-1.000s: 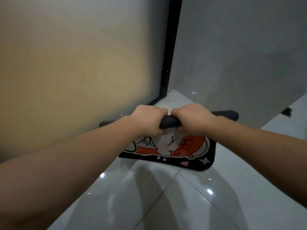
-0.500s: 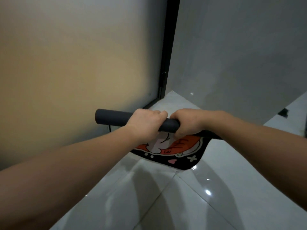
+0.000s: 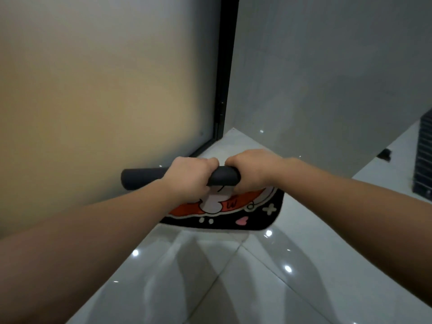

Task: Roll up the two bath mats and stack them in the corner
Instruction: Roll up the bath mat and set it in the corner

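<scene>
frosted glass door [image 3: 105, 90], grey wall [image 3: 327, 66], glossy tiled floor [image 3: 210, 288]

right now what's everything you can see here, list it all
bath mat: 1, black with orange and white cartoon print, partly rolled, dark grey roll held above the floor
glass door: 1, frosted, black frame, left
wall: 1, grey, right of the door
floor: white glossy tiles, below
dark ribbed thing: 1, far right edge, cannot tell what
left hand: 1, closed on the roll
right hand: 1, closed on the roll beside it
</scene>
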Demonstrator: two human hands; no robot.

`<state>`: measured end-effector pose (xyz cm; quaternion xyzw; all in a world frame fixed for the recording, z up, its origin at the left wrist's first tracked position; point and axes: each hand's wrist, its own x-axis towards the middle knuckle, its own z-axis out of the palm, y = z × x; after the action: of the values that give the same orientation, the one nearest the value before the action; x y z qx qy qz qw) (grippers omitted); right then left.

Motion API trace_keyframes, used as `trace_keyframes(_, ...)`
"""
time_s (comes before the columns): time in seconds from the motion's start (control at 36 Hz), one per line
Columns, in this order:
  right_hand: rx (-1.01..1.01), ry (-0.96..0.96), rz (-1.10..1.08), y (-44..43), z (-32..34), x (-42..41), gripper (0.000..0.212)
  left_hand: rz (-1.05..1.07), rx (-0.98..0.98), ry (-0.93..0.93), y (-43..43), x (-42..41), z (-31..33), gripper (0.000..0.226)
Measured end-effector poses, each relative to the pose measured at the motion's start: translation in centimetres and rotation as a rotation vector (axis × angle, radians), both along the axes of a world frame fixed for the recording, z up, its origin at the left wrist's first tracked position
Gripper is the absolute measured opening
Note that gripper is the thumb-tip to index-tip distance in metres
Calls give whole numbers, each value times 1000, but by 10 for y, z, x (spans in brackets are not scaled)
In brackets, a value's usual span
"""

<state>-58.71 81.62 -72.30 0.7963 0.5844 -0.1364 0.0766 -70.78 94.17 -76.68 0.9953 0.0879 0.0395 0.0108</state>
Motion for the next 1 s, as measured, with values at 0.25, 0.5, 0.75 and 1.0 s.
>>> trace_keyframes(0.25,288,-345,169,-10,-6,3,18,68,-217,81,1,5,16,35)
trace_keyframes(0.5,296,-262,152,-4,-7,-3,27,90,-12,-53,1,-5,6,26)
trace_keyframes(0.75,144,-95,-1,-3,0,-2,25,49,116,-86,-2,-1,9,33)
trace_keyframes(1.0,408,-508,285,-9,-29,3,52,80,-191,75,3,-6,10,32)
